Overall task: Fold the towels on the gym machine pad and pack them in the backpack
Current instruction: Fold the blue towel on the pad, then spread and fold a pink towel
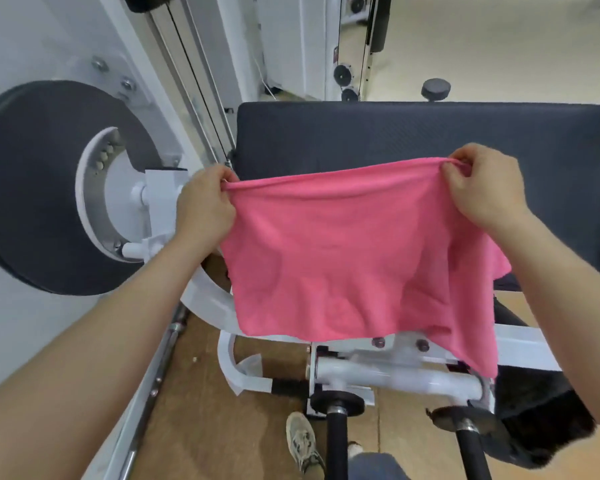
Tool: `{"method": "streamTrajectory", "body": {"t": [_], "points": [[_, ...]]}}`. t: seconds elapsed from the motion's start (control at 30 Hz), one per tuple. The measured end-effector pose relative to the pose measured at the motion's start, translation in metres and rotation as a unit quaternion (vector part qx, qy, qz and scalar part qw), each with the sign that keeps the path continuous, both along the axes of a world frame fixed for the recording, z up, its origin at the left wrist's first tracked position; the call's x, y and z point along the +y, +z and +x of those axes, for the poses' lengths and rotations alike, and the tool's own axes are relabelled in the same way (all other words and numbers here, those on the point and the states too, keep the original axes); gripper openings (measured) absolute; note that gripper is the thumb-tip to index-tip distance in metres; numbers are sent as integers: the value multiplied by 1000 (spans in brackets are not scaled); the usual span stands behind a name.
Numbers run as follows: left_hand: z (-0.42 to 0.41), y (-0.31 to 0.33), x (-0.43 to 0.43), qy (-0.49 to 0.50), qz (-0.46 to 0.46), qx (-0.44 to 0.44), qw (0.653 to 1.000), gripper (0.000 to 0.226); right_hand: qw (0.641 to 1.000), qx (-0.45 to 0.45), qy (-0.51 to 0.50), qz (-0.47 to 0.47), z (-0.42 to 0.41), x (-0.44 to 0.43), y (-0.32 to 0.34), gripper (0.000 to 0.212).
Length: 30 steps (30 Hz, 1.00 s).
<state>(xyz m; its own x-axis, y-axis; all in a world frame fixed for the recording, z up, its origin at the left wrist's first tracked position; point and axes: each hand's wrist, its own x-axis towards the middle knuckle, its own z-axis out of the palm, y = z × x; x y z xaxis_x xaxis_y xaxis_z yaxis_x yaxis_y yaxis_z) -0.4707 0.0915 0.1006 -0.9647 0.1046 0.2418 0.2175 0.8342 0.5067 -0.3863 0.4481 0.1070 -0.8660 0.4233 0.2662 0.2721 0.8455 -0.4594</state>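
A pink towel [343, 258] hangs spread in the air in front of the dark gym machine pad [395, 133]. My left hand [205, 206] pinches its upper left corner and my right hand [482, 188] pinches its upper right corner. The top edge sags slightly between them. The towel's lower edge drapes over the white machine frame, with a longer tail at the lower right. No backpack can be clearly made out; a black furry mass [541, 420] sits at the lower right.
A large black round pad on a white pivot [49, 188] stands at the left. White frame tubes [395, 375] and black roller bars [336, 441] lie below the towel. My shoe [303, 441] rests on the wooden floor.
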Motion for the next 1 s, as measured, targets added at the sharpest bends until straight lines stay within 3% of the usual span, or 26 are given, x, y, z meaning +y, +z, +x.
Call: {"method": "streamTrajectory", "body": {"t": [0.2,0.33,0.57,0.83,0.93,1.0], "points": [[-67,19,38,-51,-112,97,988,40,998,1,-63,17,-51,12,-3,28],[-111,23,48,2,-91,81,993,46,998,21,-54,39,-86,26,-9,32],[-161,9,65,46,-44,61,996,30,988,74,-48,127,-126,40,-28,31],[-156,4,70,49,-105,109,987,40,983,78,-18,167,-131,48,-32,30],[-116,-6,90,-65,-133,130,980,42,981,86,-15,173,-130,49,-32,28],[-78,-19,114,-162,-174,65,969,51,982,80,-21,168,-129,48,-32,28]]}}
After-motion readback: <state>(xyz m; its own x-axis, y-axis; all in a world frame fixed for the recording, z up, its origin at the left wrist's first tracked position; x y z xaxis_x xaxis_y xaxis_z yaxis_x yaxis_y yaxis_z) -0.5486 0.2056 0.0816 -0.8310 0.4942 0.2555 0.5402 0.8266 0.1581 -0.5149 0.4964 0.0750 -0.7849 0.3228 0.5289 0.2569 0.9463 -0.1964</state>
